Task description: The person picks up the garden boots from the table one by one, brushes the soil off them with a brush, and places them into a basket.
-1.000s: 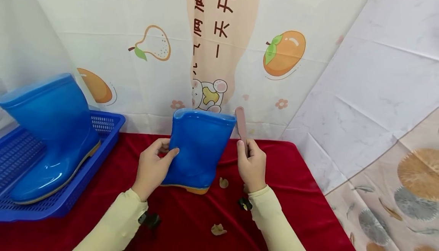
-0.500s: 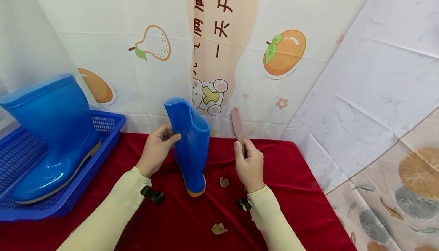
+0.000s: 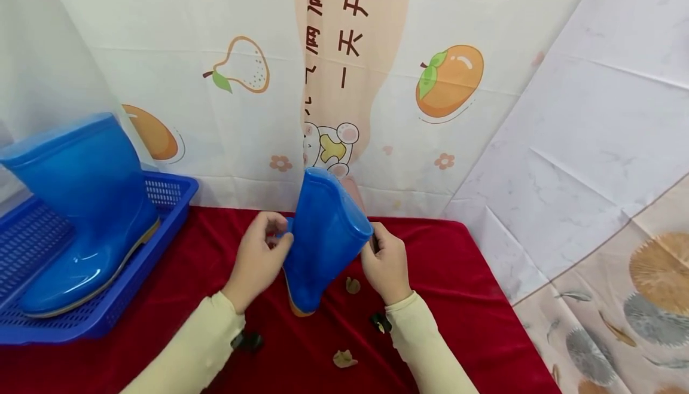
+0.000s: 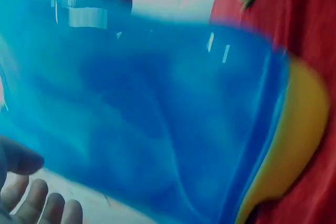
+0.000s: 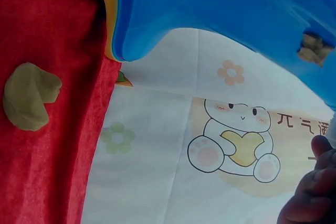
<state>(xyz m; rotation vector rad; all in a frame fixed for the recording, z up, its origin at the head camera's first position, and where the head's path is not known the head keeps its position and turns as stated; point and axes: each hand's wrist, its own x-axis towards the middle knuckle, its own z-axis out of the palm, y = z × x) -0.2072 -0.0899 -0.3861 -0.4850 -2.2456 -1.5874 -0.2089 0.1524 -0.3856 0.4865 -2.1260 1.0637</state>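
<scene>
A blue rubber boot [image 3: 323, 238] with a yellow sole [image 4: 302, 124] leans to the right over the red cloth. Beside its shaft is my left hand [image 3: 264, 256], thumb and fingers apart; in the left wrist view the fingers [image 4: 39, 200] are loosely bent below the boot's edge. My right hand [image 3: 386, 262] grips a pink brush [image 3: 353, 194], mostly hidden behind the boot, and is right at the boot's top rim. White bristles show at the edge of the right wrist view. A brown clump [image 5: 315, 48] sticks to the boot's far side.
Another blue boot [image 3: 88, 214] stands in a blue plastic basket [image 3: 177, 194] on the left. Brown lumps [image 3: 344, 358] lie on the red cloth [image 3: 441, 304] at the front. A printed curtain [image 3: 242, 137] hangs close behind the table.
The boot has turned about its upright axis and tilted rightward. My left hand has moved right and its fingers have loosened from the boot. The brush has moved left behind the shaft.
</scene>
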